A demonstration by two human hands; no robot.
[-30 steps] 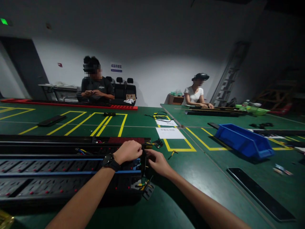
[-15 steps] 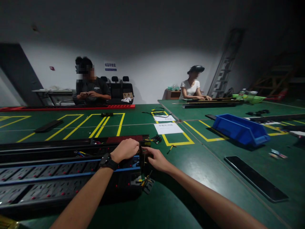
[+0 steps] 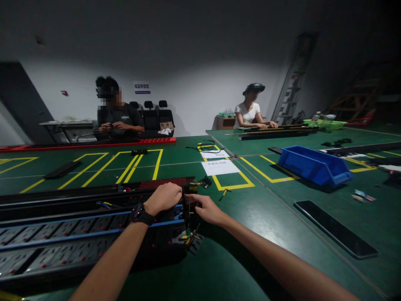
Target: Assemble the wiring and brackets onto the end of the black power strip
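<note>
Long black power strips (image 3: 90,223) with sockets, red dots and blue edges lie side by side at the lower left. My left hand (image 3: 164,198), a dark watch on its wrist, rests over the right end of one strip, fingers bent around a dark end piece (image 3: 185,205). From the right, my right hand (image 3: 208,209) meets the same end piece with its fingers pinched; the fingertips are partly hidden. Below the hands, a loose end part (image 3: 194,243) with yellow and green wires hangs at the nearest strip's end.
A blue bin (image 3: 313,165) and a dark flat device (image 3: 336,228) lie on the right of the green table (image 3: 250,234). Paper sheets (image 3: 220,167) and a small yellow-black wire piece (image 3: 224,193) lie ahead. Two people work across the table.
The camera view has shifted slightly. Both hands stay at the strip's end, with hardly any change in their grip.
</note>
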